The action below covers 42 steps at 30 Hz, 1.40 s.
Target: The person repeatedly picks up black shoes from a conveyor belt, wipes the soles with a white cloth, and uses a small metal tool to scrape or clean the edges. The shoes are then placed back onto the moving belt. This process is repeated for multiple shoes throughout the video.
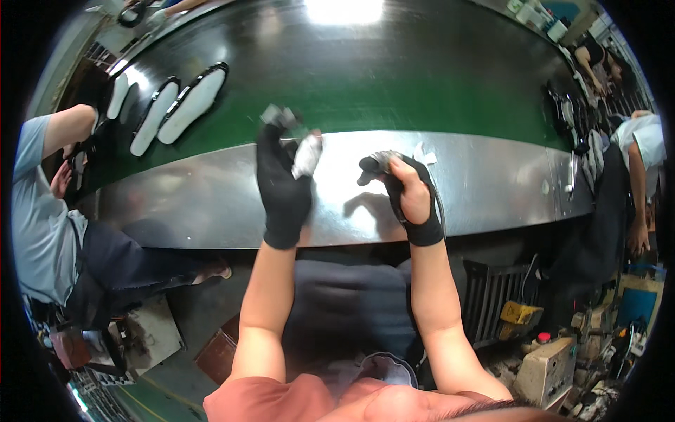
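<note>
Left hand (283,186) black-gloved, blurred, thumb and fingers apart, right hand (413,195) black-gloved, curled, contents indeterminable, small white item (425,155) just beside it, metal ledge (176,211) beneath, white-soled shoes (193,109) on green surface (422,98)

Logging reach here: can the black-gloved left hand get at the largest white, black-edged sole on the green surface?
Probably yes: nothing seems to stand between the left hand and that sole; only flat green surface shows there.

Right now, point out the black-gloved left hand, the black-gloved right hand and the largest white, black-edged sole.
Black-gloved left hand (284,174): head view, gloved middle.
Black-gloved right hand (413,195): head view, base of bare thumb.
Largest white, black-edged sole (191,107): head view, white face.
</note>
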Motion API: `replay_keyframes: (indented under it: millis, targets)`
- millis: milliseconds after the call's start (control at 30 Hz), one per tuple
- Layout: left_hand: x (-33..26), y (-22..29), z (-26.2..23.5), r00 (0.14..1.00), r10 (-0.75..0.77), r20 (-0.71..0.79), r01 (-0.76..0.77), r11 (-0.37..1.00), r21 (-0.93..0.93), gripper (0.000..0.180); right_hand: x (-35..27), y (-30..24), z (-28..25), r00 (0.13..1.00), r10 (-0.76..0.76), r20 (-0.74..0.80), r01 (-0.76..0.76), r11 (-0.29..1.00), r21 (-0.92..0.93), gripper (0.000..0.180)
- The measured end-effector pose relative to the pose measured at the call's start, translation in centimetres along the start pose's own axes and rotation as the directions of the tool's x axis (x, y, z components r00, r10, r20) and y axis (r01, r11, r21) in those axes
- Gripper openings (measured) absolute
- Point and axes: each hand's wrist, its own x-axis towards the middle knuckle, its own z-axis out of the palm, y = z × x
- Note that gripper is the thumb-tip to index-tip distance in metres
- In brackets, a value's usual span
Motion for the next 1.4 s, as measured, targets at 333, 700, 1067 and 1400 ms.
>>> replay_keyframes:
  millis: [333, 700, 1067, 1400]
  targets:
    - [-18.9, -0.9, -10.5, 0.808, 0.095, 0.582, -0.512, 0.602, 0.613, 0.035, -20.0, 0.5, -0.9, 0.967, 0.051, -0.249, -0.215, 0.686, -0.695, 0.031]
    - [15.1, -6.7, -27.0, 0.974, 0.215, -0.068, 0.003, 0.289, 0.957, 0.086, -24.6, 5.8, 2.0, 0.914, -0.145, -0.379, -0.275, 0.463, -0.842, 0.058]
    - [17.6, -6.4, -26.0, 0.914, -0.085, -0.396, 0.399, 0.015, 0.917, 0.079, -24.0, 5.6, 2.3, 0.906, -0.192, -0.376, -0.287, 0.373, -0.882, 0.046]
    - [14.0, -2.0, -24.0, 0.785, -0.597, -0.164, 0.605, 0.796, 0.001, 0.061, -23.8, 5.7, 1.4, 0.931, -0.253, -0.262, -0.133, 0.434, -0.891, 0.029]
